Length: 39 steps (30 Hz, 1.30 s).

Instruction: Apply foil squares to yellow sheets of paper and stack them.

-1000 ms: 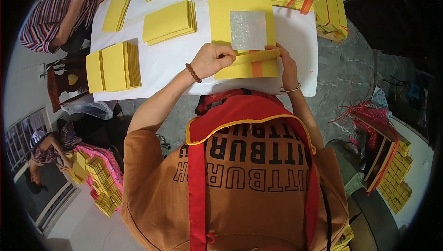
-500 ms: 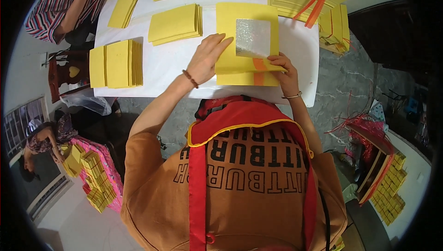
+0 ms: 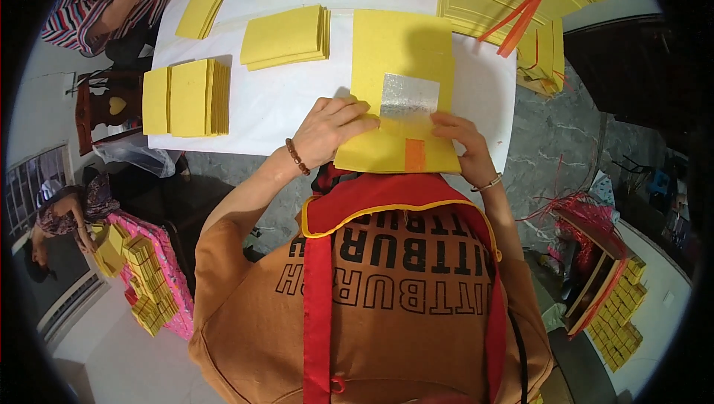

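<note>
In front of me lies a tall sheet of yellow paper (image 3: 402, 47), its near end reaching over the table edge toward my apron. A silver foil square (image 3: 410, 92) sits on it, with a short orange strip (image 3: 415, 155) nearer to me. At the left edge, my left hand (image 3: 332, 130) is closed on the paper, fingertips bent onto its face beside the foil. My right hand (image 3: 465, 144) grips the right edge, its fingers at the foil's lower right corner. Whether there is one sheet or several beneath my fingers, I cannot tell.
Folded yellow paper stacks (image 3: 286, 36) stand on the white table (image 3: 282, 99), with a thicker stack (image 3: 197, 99) at left. Large yellow sheets with red ribbons (image 3: 529, 6) lie at far right. A co-worker's striped sleeve (image 3: 93, 6) shows at far left; another person (image 3: 71, 214) is lower left.
Both hands have drawn the yellow paper toward me, over the table edge. The near part, raised as a fold before, now lies flatter. The foil has moved nearer too.
</note>
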Motion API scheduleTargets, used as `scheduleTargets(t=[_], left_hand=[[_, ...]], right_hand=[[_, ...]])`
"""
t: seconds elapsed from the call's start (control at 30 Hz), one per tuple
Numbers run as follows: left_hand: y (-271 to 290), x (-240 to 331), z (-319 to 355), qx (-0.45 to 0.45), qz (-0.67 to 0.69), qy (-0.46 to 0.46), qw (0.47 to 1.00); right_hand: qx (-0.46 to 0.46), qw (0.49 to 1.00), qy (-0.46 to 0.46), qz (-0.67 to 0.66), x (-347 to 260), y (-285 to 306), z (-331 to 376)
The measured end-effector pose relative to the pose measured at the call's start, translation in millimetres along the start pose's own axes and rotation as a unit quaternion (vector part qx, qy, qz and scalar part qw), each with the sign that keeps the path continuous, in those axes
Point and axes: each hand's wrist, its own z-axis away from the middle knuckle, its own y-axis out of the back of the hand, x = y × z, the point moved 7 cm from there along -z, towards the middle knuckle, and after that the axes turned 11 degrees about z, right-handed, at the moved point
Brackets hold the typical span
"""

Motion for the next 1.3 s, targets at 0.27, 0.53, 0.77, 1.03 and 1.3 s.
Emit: scheduleTargets(t=[0.27, 0.53, 0.77, 1.03, 1.3], left_hand=[[-2, -50, -17, 0.036, 0.184, 0.315, 0.931], [-36, -92, -13, 0.138, 0.402, 0.353, 0.833], [-43, -101, -14, 0.146, 0.472, 0.378, 0.783], [-35, -93, -17, 0.132, 0.464, 0.411, 0.774], [30, -44, -46, 0.182, 0.013, 0.223, 0.957]], right_hand=[[0.026, 0.965, -0.224, -0.134, 46, -29, -7], [0.178, 0.931, -0.285, -0.146, 39, -16, -29], [0.135, 0.951, -0.274, -0.047, 51, -21, -28], [0.120, 0.939, -0.315, -0.062, 47, -21, -30], [0.131, 0.948, -0.289, -0.018, 43, -18, -34]])
